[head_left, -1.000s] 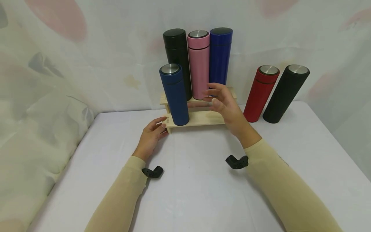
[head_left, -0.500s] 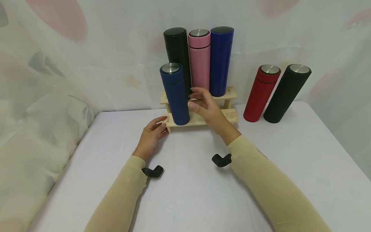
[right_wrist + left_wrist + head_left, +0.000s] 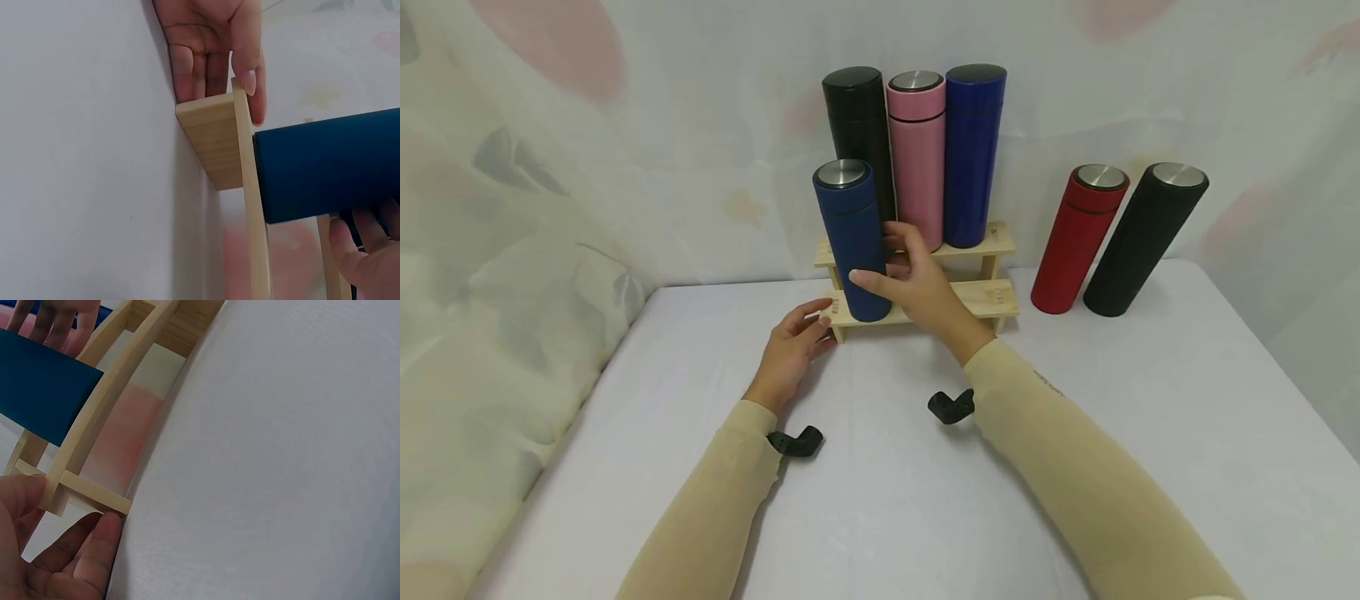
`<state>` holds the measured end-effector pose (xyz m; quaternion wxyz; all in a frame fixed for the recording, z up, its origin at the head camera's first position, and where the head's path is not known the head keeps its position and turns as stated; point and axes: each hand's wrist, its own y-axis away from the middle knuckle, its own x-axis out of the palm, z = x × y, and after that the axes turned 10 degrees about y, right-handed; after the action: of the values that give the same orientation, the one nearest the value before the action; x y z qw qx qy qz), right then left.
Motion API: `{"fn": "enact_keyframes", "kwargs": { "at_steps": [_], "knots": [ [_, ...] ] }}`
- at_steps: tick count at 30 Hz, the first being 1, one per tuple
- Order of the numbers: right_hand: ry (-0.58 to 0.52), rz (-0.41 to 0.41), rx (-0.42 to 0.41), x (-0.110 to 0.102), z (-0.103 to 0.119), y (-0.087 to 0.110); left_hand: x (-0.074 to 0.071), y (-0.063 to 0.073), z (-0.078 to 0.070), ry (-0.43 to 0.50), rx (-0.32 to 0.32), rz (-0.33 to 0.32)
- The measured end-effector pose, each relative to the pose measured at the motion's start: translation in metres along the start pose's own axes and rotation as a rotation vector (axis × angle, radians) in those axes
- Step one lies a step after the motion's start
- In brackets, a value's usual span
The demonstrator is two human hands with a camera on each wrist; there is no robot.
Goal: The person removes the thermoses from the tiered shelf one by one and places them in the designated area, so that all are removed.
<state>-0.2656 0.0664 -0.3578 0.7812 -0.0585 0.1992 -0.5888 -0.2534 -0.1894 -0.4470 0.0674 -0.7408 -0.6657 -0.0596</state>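
A matte blue thermos (image 3: pixel 850 242) with a steel lid stands at the left of the lower board of a two-step wooden stand (image 3: pixel 977 297). My right hand (image 3: pixel 917 283) is round its lower part: the thumb lies across the front, while the fingers reach behind its right side. In the right wrist view, fingertips (image 3: pixel 342 230) sit right at the thermos. My left hand (image 3: pixel 790 342) holds the stand's left end, thumb on the board and fingers against the leg (image 3: pixel 94 492). Behind, on the upper board, stand black (image 3: pixel 859 125), pink (image 3: pixel 917 158) and glossy blue (image 3: pixel 973 150) thermoses.
To the right of the stand, a red thermos (image 3: pixel 1075 250) and a black thermos (image 3: pixel 1138 250) stand on the white table (image 3: pixel 880 492). A patterned cloth (image 3: pixel 700 125) hangs close behind the stand, and more cloth borders the left side.
My right hand has moved left and slightly down, from in front of the glossy blue thermos to round the matte blue one. The left hand has stayed at the stand's end.
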Motion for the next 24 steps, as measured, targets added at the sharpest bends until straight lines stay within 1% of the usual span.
{"fn": "enact_keyframes", "kwargs": {
  "at_steps": [8,16,24],
  "knots": [
    [0.010,-0.058,-0.021,0.011,-0.003,-0.007,0.000,0.000,0.001,0.001,0.007,0.002],
    [0.092,-0.112,0.002,0.017,-0.004,-0.013,0.000,0.000,0.000,-0.009,0.005,0.005],
    [0.151,-0.142,-0.013,0.019,-0.002,-0.014,0.001,0.000,-0.001,-0.015,0.003,0.003]
  ]
}}
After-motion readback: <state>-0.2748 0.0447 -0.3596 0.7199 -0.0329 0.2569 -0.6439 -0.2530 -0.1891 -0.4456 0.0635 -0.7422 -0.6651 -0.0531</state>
